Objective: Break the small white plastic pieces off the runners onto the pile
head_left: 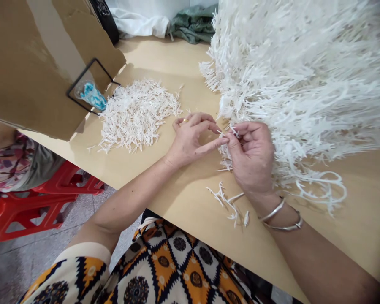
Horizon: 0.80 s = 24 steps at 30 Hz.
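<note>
My left hand (194,137) and my right hand (253,154) meet at the fingertips over the table. A small white branched piece (233,131) is pinched between my right thumb and fingers. My left thumb and fingertips close on the near end of it, with a gold ring on one finger. Left of my hands lies a low pile of short white pieces (139,114). A large heap of long white branched strands (291,80) rises to the right. Loose white bits (226,200) lie on the table below my hands.
A cardboard box (34,67) stands at the left edge of the tan table (177,190), beside a black wire frame (96,63) and a clear cup (93,96) with blue contents. Green cloth (193,23) lies at the back. A person's sleeve (6,164) and red stools (41,207) are lower left.
</note>
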Tool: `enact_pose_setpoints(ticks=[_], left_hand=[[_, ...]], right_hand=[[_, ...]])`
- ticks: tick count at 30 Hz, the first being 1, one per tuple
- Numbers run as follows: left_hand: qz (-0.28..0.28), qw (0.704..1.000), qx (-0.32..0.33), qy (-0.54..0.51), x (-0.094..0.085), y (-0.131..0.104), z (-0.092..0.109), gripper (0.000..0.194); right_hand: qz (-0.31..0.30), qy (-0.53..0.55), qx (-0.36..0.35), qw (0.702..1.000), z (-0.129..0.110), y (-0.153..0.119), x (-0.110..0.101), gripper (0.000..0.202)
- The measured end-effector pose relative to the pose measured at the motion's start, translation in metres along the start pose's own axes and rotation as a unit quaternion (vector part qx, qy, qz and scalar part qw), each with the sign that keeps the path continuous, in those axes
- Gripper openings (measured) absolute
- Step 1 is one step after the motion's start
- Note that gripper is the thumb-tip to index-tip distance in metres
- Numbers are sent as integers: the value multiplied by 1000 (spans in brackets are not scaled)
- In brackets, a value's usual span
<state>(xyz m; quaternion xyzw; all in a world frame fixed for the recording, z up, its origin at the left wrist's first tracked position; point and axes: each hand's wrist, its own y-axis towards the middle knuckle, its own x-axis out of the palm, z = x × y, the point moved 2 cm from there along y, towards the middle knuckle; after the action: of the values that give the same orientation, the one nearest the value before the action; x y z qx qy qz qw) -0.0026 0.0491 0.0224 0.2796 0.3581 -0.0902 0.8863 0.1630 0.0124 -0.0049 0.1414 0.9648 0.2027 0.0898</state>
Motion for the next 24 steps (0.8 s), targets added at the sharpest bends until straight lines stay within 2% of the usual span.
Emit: enact_pose_setpoints(ticks=[7, 10, 16, 21, 24], left_hand=[[-67, 997, -18, 20, 1, 5, -6, 21], [-71, 996, -39, 32, 1, 4, -4, 17], [-10, 988, -100, 115, 7, 8, 0, 15], [83, 955, -237, 161, -9, 17, -30, 10], [131, 950, -237, 156, -14, 14, -42, 25]], right_hand=[[-8, -24, -6, 1000, 1, -2, -1, 16], [-27, -40, -6, 999, 2, -2, 0, 15], [-59, -45, -5, 997, -2, -1, 2, 11], [-90, -49, -7, 995, -16, -13, 6, 11], [-69, -38, -6, 997, -17, -15, 5, 15]])
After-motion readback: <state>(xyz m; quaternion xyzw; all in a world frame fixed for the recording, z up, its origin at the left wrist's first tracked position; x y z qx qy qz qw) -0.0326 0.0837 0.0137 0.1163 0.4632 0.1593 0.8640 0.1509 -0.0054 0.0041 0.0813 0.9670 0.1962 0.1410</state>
